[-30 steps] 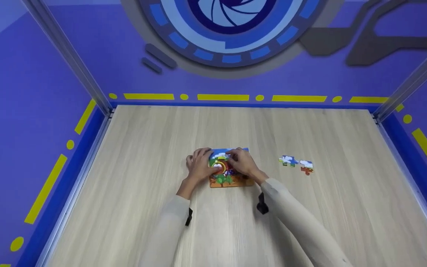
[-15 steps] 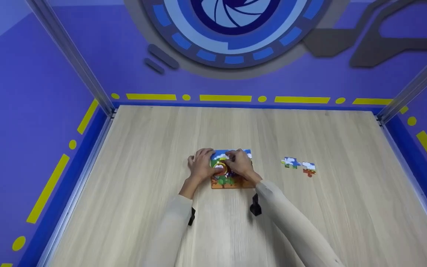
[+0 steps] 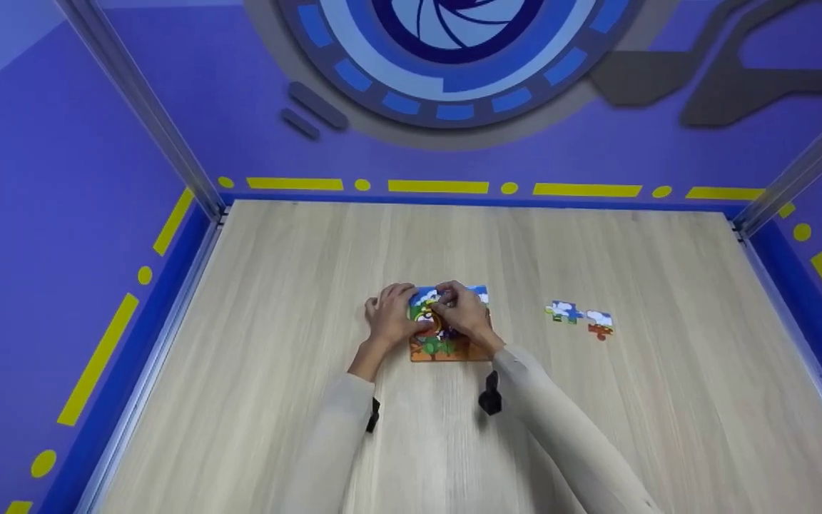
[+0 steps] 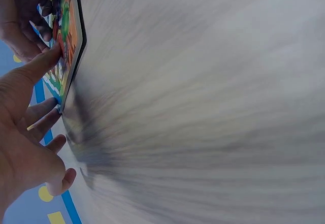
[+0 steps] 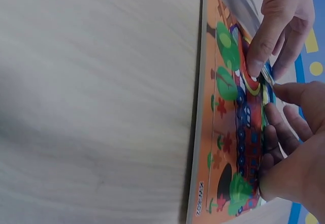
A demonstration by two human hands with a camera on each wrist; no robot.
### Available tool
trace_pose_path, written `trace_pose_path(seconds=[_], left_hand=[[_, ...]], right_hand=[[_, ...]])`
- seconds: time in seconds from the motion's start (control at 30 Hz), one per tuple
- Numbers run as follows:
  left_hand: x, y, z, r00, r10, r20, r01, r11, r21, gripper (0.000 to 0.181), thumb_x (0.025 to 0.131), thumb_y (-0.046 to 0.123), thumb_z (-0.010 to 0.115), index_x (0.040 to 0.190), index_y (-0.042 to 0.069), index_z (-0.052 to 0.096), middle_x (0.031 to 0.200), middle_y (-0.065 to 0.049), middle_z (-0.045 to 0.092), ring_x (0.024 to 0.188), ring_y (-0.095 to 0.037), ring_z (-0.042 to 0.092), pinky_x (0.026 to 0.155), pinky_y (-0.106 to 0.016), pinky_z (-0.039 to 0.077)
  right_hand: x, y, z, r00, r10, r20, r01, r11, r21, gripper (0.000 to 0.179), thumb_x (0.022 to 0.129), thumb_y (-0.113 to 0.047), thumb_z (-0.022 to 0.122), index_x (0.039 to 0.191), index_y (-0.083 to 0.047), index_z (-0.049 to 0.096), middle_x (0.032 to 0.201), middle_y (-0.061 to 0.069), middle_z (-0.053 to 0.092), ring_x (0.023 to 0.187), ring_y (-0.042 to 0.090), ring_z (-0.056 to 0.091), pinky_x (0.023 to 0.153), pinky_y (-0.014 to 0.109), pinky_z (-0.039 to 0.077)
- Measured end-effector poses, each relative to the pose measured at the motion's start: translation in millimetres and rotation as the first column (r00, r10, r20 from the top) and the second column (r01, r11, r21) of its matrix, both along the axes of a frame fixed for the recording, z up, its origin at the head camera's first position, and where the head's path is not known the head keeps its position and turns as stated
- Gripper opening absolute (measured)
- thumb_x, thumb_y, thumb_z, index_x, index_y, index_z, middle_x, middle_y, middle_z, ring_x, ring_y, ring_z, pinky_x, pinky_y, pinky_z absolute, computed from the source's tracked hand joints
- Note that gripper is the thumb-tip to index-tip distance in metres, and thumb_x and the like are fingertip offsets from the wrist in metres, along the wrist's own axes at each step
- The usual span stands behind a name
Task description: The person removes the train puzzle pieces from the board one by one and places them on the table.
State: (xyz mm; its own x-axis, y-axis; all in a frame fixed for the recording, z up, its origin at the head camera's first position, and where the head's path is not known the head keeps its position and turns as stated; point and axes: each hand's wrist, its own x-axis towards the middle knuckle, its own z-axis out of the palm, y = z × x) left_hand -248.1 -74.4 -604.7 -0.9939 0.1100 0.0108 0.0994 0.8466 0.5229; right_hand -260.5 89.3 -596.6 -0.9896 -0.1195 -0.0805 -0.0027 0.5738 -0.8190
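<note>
Left hand (image 3: pixel 389 315) splays on one puzzle board (image 3: pixel 434 353), right hand (image 3: pixel 465 311) curls there — hold unclear — and two pieces (image 3: pixel 566 311) lie apart.

Pale wood-grain counter (image 3: pixel 297 300) before a purple-blue back wall (image 3: pixel 240 78)
The wall bears a large round emblem (image 3: pixel 454 56) with grey bars (image 3: pixel 318 105) to its left; yellow dashes (image 3: pixel 438 186) and dots (image 3: pixel 362 185) run along its foot and along both side walls (image 3: pixel 47 178). Metal posts (image 3: pixel 144 107) rise at the counter's two far corners.
</note>
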Motion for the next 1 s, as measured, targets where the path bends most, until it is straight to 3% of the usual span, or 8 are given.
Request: trace_pose_path(seconds=[0.23,0.57,0.77,1.0], left_hand=[[0.7,1.4,-0.3,1.000,-0.001,0.017,0.000,1.000,0.029,0.072,0.079,0.040,0.087,0.139,0.010,0.062,0.148,-0.007,0.057,0.143,-0.031,0.044,0.110,-0.063,0.028],[3.4,-1.9,2.7,1.000,0.000,0.013,0.000,1.000,0.011,0.072,0.080,0.043,0.086,0.140,0.011,0.061,0.148,-0.007,0.056,0.142,-0.030,0.045,0.111,-0.063,0.028],[2.1,-3.2,3.5,1.000,0.009,0.028,-0.009,1.000,0.003,0.072,0.080,0.042,0.086,0.141,0.011,0.061,0.149,-0.006,0.056,0.143,-0.030,0.044,0.111,-0.062,0.028],[2.8,-1.6,3.1,0.999,-0.002,0.036,0.001,1.000,0.023,0.072,0.080,0.040,0.086,0.140,0.010,0.061,0.149,-0.007,0.056,0.143,-0.031,0.044,0.112,-0.062,0.027]], right_hand=[[-0.4,-0.4,-1.7,1.000,0.008,0.018,-0.007,0.999,-0.051,0.042,0.095,-0.005,0.068,0.136,-0.001,0.061,0.101,0.014,0.073,0.085,0.019,0.066,0.075,0.029,0.052],[-2.4,-0.1,-5.7,1.000,0.028,-0.005,-0.028,0.998,-0.051,0.040,0.095,-0.004,0.070,0.134,0.000,0.063,0.098,0.014,0.073,0.083,0.018,0.065,0.073,0.027,0.050],[-0.1,4.0,1.0,1.000,0.020,0.018,-0.017,0.989,-0.148,0.039,0.095,0.000,0.068,0.134,0.001,0.062,0.101,0.017,0.072,0.087,0.021,0.068,0.077,0.028,0.053],[-1.2,21.1,5.2,0.999,-0.012,-0.043,0.005,0.988,-0.157,0.038,0.093,0.000,0.070,0.131,0.003,0.063,0.097,0.018,0.072,0.080,0.017,0.062,0.068,0.021,0.045]])
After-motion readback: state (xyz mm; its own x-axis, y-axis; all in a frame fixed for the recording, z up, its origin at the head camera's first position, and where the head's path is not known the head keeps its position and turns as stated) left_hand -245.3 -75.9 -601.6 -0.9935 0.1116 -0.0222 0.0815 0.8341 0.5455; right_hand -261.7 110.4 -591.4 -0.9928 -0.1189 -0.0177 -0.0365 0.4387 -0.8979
